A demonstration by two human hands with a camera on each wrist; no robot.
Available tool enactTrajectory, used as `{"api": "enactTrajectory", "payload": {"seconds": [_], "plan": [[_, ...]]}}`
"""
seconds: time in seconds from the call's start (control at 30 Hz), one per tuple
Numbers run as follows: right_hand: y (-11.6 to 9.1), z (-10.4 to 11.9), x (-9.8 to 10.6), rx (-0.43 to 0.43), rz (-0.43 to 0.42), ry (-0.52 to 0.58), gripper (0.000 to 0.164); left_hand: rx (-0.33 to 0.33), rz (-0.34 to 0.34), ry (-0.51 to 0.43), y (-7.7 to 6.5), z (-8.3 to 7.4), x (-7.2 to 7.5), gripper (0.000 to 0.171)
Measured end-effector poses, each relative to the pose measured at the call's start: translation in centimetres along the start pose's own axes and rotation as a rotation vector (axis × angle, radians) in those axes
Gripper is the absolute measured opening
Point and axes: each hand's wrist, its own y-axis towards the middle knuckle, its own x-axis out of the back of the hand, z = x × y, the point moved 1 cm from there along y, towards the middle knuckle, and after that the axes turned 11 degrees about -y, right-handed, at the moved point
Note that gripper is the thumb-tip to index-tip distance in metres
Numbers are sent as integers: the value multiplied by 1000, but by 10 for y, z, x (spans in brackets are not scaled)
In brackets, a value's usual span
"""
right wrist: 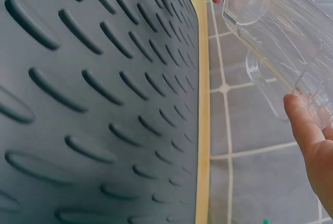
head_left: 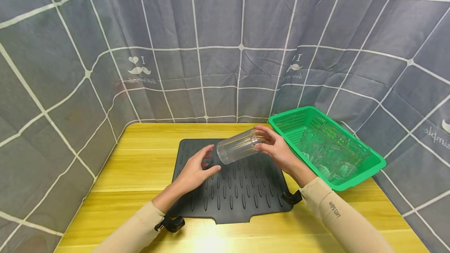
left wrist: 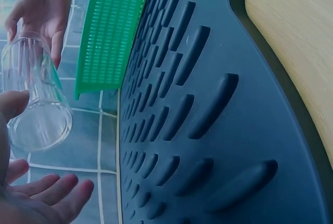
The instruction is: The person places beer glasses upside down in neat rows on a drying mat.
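Observation:
A tall clear drinking glass [head_left: 237,147] hangs tilted over the black ridged mat [head_left: 232,198], its lower end toward the left. My right hand [head_left: 277,149] grips the glass at the upper end, thumb on the near side and fingers over the far side. Beside that lower end my left hand [head_left: 197,171] is held with its fingers spread and nothing in them. In the left wrist view the left fingers reach around the near end of the glass [left wrist: 39,125] with a gap between. The right thumb lies along the glass [right wrist: 281,42] in the right wrist view.
A green slotted plastic basket [head_left: 362,177] stands at the right, holding several clear glasses [head_left: 327,153]. The mat lies on a yellow wooden table [head_left: 140,159]. Behind and at both sides hangs a grey curtain [head_left: 218,65] with white grid lines.

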Motion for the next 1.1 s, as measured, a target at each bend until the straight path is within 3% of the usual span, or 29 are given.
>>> {"api": "enactTrajectory", "payload": {"seconds": [0.2,0.73,1.1], "plan": [[0,-2,-10,-31,-2,40,66,-25,-12,-39,2,-2,-4,82],[-1,-7,-25,-85,8,178,63,12,-60,-144,-1,-4,-1,80],[-1,-12,-26,-54,53,275,68,-23,-71,-296,0,-8,-1,76]]}}
